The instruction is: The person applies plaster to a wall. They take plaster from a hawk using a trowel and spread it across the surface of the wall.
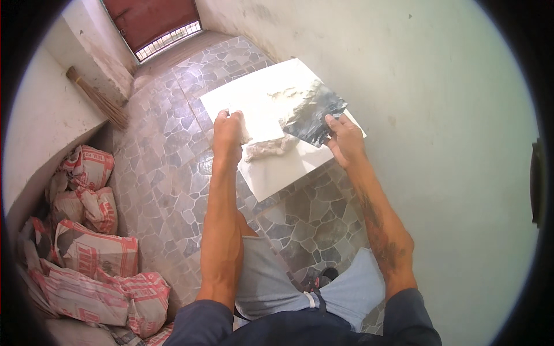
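A person's left hand [228, 128] and right hand [344, 138] each pinch an edge of a large white tile [271, 173] held above the stone-patterned floor [167, 167]; mortar [266, 147] clings to it. A slip could shatter it. Cement sacks [92, 254] and a broom [95, 95] crowd the left wall.

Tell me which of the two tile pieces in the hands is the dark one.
The piece in the right hand: a dark grey, glossy tile shard. The left hand holds a smaller white tile piece, matching the large white tile beneath.
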The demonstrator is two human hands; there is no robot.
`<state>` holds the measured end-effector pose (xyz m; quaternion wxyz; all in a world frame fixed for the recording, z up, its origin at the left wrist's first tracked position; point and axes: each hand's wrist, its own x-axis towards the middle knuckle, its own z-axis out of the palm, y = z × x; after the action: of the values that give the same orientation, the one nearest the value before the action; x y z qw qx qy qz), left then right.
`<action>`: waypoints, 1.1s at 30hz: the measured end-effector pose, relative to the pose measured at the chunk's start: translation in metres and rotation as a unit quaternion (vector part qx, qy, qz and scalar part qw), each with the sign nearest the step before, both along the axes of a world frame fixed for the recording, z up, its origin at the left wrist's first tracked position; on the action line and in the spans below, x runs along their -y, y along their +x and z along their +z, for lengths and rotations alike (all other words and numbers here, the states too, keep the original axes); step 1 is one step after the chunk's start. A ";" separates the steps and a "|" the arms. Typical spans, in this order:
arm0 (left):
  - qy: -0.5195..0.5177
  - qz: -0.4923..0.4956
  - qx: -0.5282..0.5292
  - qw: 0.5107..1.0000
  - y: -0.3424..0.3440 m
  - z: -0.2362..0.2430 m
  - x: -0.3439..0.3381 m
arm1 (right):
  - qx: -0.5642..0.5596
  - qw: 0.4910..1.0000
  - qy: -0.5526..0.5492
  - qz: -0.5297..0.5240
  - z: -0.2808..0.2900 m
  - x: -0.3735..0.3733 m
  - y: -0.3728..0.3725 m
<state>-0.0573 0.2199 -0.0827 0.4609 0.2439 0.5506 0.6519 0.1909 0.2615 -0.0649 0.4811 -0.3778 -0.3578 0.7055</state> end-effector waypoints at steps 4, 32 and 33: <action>-0.014 -0.026 0.028 0.999 0.004 -0.009 -0.006 | 0.070 0.985 0.143 -0.061 0.017 0.009 -0.015; 0.053 -0.083 0.134 0.986 0.039 0.024 -0.001 | 0.517 0.562 0.646 0.013 0.001 0.003 0.064; 0.065 -0.088 0.131 0.985 0.040 0.024 -0.003 | 0.528 0.555 0.643 0.008 0.001 0.003 0.071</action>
<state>-0.0172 0.2228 -0.0590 0.5676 0.2331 0.4187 0.6695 0.2617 0.2582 -0.0635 0.3158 -0.2700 -0.9090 -0.0338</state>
